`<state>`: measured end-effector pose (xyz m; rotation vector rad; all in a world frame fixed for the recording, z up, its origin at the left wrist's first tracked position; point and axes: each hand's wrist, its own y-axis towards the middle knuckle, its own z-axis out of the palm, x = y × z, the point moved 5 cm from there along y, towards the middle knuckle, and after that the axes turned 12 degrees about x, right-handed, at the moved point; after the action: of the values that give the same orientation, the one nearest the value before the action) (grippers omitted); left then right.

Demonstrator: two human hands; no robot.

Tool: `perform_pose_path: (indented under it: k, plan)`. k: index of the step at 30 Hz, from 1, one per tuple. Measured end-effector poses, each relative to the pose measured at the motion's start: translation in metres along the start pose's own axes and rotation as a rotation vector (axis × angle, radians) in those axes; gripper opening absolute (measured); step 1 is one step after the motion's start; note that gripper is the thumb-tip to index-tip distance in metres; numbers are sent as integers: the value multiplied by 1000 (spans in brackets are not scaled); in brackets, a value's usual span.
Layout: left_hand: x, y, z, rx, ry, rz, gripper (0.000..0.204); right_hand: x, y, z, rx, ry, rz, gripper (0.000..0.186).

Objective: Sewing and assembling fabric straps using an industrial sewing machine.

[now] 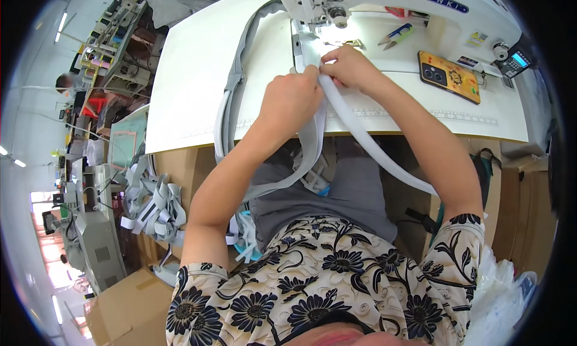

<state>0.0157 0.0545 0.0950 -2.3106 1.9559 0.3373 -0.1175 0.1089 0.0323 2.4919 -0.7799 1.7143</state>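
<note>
Under the head of a white sewing machine, both my hands work close together at the table. My left hand is closed, its fingertips pinching the strap near the needle area. My right hand is also closed, thumb and fingers gripping the strap's edge just to the right. A white strap runs from between my hands down over the table edge toward my right elbow. Grey strap loops along the table at the left, and another grey length hangs below my left hand. My fingers hide the exact spot being gripped.
Right of my hands lie green-and-blue thread snips and a phone in a yellow case. A ruler strip follows the table's near edge. Grey and white straps pile up at lower left, above a cardboard box.
</note>
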Motion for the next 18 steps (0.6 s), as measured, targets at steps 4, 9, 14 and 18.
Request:
perform_pose_path:
  k: [4,9,14,18]
  plan:
    - [-5,-2,9,22,-54,34,12,1,-6,3,-152,11,-47,22]
    - [2,-3,15,1,-169,4,12,2,-6,3,-222,-36,-63,21]
    - [20,-5,16,-38,-370,-48,14,4,5,-6,-205,-133,-124,24]
    - [24,-3,2,-70,-493,-69,15,3,8,-12,-103,-13,11,24]
